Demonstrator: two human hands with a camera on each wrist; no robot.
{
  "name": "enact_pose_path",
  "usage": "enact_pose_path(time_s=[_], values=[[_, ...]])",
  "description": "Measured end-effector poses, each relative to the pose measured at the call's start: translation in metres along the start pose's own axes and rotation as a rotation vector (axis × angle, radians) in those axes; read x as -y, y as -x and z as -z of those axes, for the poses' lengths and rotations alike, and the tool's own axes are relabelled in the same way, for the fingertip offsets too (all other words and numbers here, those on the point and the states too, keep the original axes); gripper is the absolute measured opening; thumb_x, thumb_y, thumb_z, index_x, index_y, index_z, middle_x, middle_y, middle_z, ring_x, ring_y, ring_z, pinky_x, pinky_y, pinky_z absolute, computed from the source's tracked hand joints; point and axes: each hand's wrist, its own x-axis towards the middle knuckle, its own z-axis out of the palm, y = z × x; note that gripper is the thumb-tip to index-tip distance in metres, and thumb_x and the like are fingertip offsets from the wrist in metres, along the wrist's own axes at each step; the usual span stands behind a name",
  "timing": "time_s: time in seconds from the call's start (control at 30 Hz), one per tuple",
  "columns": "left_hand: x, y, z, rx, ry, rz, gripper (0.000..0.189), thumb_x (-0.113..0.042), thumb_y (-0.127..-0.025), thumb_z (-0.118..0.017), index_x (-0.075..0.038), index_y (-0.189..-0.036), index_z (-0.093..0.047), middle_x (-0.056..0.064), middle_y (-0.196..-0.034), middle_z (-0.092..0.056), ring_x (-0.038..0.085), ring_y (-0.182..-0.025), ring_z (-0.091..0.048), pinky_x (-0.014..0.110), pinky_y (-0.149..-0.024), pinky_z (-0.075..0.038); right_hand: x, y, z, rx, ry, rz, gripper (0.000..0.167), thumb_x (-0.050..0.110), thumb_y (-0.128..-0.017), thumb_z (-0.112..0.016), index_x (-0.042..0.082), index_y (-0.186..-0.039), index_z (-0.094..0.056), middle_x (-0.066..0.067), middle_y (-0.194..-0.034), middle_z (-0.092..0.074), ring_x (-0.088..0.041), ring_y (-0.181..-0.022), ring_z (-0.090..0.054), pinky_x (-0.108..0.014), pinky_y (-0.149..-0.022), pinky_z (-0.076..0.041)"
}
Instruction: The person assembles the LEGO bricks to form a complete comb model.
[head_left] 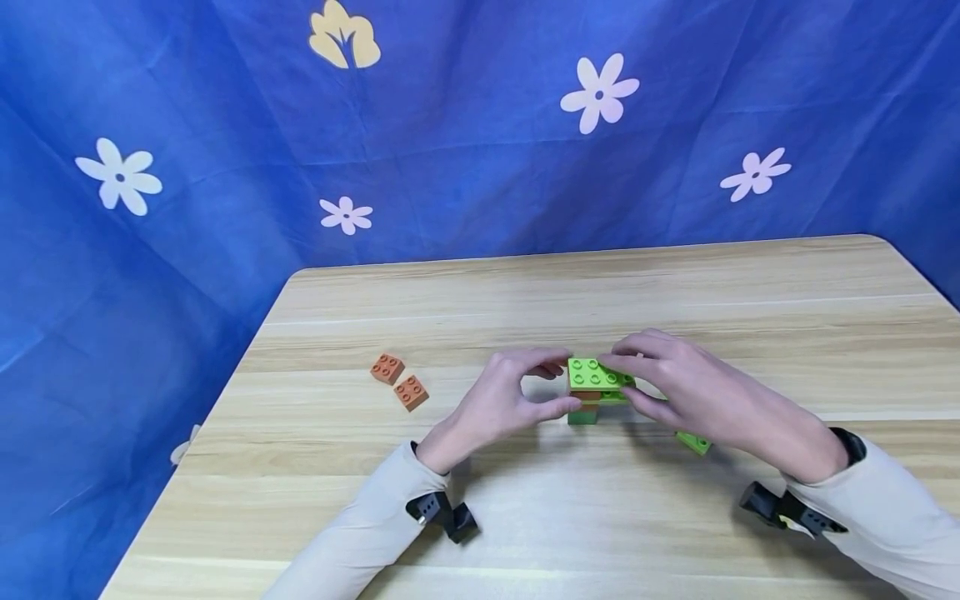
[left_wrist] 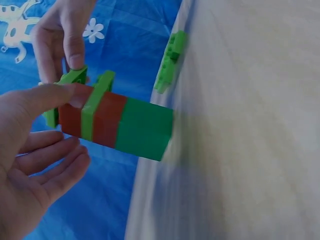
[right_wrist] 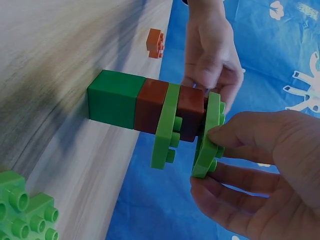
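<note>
A toy brick tower stands on the table, with a dark green block (right_wrist: pixel 115 100) at its base. Above it alternate a red-brown brick (left_wrist: pixel 107 119), a light green plate (right_wrist: pixel 166 127) and another red-brown brick (right_wrist: pixel 191 112). The topmost light green plate (head_left: pixel 588 373) sits a little askew in the right wrist view, reaching out to the right past the bricks. My right hand (head_left: pixel 671 379) pinches it between thumb and fingers. At the tower's left side, my left hand (head_left: pixel 506 396) has its thumb and forefinger about the upper red-brown brick, the other fingers loose below in the left wrist view.
Two loose red-brown bricks (head_left: pixel 411 392) lie on the wooden table (head_left: pixel 337 483) to the left. Light green pieces (left_wrist: pixel 171 62) lie right of the tower, partly under my right hand in the head view. A blue flowered cloth (head_left: pixel 480 150) hangs behind the table.
</note>
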Motion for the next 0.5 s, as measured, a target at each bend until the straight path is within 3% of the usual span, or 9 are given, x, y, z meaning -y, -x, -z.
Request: enact_pose_path(time_s=[0.27, 0.5], values=[[-0.005, -0.006, 0.0086, -0.056, -0.015, -0.132, 0.039, -0.017, -0.082, -0.076, 0.001, -0.115, -0.066, 0.013, -0.112, -0.069, 0.02, -0.095, -0.067, 0.021, -0.089, -0.052, 0.0002, -0.001, 0.0008, -0.022, 0.007, 0.038, 0.039, 0.002, -0.077, -0.077, 0.0, -0.115, -0.068, -0.012, -0.105, -0.065, -0.024, -0.094, -0.063, -0.035, -0.074, -0.058], [-0.0048, -0.0085, 0.0088, -0.058, -0.035, -0.184, 0.027, -0.014, -0.085, -0.074, -0.001, -0.109, -0.07, 0.01, -0.106, -0.071, 0.019, -0.094, -0.067, 0.02, -0.087, -0.052, 0.0005, -0.0026, 0.0004, -0.037, 0.017, 0.054, 0.038, 0.003, -0.077, -0.076, 0.0, -0.114, -0.069, -0.011, -0.103, -0.065, -0.022, -0.092, -0.063, -0.032, -0.071, -0.058]])
